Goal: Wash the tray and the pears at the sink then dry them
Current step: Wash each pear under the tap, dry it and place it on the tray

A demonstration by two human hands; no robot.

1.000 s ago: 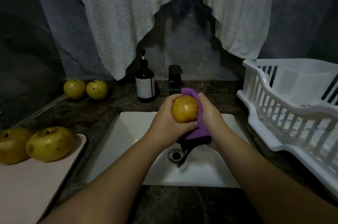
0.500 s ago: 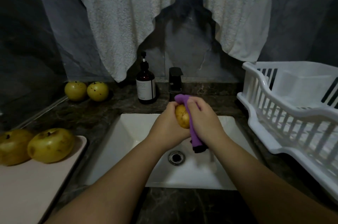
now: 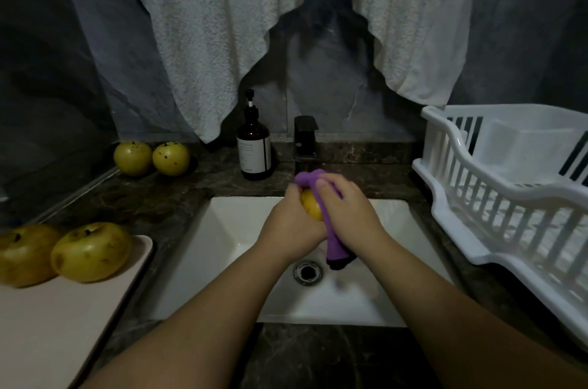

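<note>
Over the white sink (image 3: pixel 222 261), my left hand (image 3: pixel 292 226) grips a yellow pear (image 3: pixel 311 207) from the left. My right hand (image 3: pixel 346 210) holds a purple cloth (image 3: pixel 331 239) wrapped over the pear's top and right side; the cloth's dark end hangs down above the drain (image 3: pixel 307 273). Most of the pear is hidden by both hands. Two yellow pears (image 3: pixel 92 252) lie on the pale tray (image 3: pixel 63 325) at the left. Two more pears (image 3: pixel 152 158) sit on the counter at the back left.
A brown pump bottle (image 3: pixel 254 150) and a black tap (image 3: pixel 305 140) stand behind the sink. A white dish rack (image 3: pixel 509 197) fills the right counter. A white towel (image 3: pixel 286 23) hangs on the dark wall above.
My right hand has moved with the cloth from the pear's right side over its front, covering most of it. Both hands have stayed over the sink.
</note>
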